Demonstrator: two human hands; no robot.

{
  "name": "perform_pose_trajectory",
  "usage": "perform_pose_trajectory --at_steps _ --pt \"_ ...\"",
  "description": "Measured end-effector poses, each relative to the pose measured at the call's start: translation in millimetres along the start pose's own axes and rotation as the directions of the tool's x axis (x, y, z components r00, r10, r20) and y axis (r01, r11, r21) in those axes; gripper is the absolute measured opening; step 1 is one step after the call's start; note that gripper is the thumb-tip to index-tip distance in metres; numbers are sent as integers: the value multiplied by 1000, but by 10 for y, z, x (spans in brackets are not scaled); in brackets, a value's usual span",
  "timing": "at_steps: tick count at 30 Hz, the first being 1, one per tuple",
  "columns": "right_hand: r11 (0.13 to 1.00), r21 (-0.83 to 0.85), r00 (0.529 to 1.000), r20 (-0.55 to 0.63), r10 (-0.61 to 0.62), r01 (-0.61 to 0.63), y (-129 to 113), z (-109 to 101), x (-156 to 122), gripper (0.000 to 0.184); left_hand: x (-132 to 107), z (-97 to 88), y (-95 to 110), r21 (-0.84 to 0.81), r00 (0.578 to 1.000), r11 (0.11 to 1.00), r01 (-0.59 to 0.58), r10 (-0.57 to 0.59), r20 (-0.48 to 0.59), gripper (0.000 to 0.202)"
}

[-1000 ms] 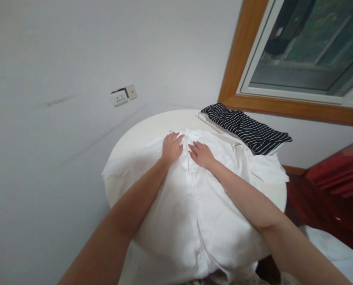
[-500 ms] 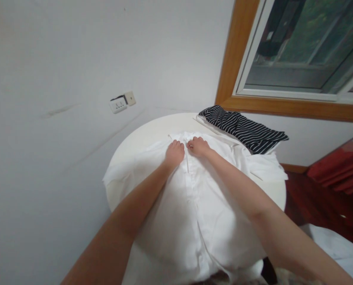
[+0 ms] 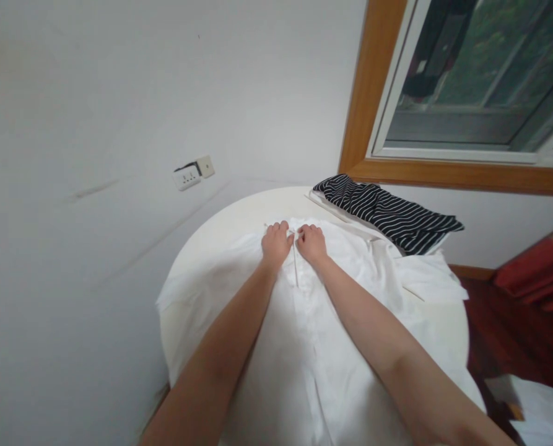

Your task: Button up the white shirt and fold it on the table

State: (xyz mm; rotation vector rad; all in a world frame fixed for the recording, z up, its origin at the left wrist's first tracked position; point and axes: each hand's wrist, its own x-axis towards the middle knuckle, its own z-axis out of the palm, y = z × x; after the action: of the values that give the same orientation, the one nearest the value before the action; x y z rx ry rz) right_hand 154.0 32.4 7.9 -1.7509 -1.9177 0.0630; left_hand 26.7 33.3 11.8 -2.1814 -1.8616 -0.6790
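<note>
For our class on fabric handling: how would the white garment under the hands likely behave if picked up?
The white garment would probably sag and fold, since soft creases show in it. Its cloth looks thin, so it may be light for its spread. Lying flat on the round table, it seems unlikely to roll.

"What's different from a second ago?"
"The left hand point(image 3: 277, 245), flat then, is now curled (so is the right hand point(image 3: 312, 244)), and both sit nearer the far end of the slit point(image 3: 296, 266) in the white garment point(image 3: 345, 347)."
</note>
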Motion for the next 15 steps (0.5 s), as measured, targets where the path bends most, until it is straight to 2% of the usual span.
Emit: perform_pose_trajectory --at_steps 9,15 --pt "997 80 997 71 -1 -5 84 52 85 34 146 87 -130 -6 986 990 -138 138 94 34" --pt "998 53 995 100 -21 16 57 8 63 29 254 8 -266 -121 993 990 -76 86 83 34"
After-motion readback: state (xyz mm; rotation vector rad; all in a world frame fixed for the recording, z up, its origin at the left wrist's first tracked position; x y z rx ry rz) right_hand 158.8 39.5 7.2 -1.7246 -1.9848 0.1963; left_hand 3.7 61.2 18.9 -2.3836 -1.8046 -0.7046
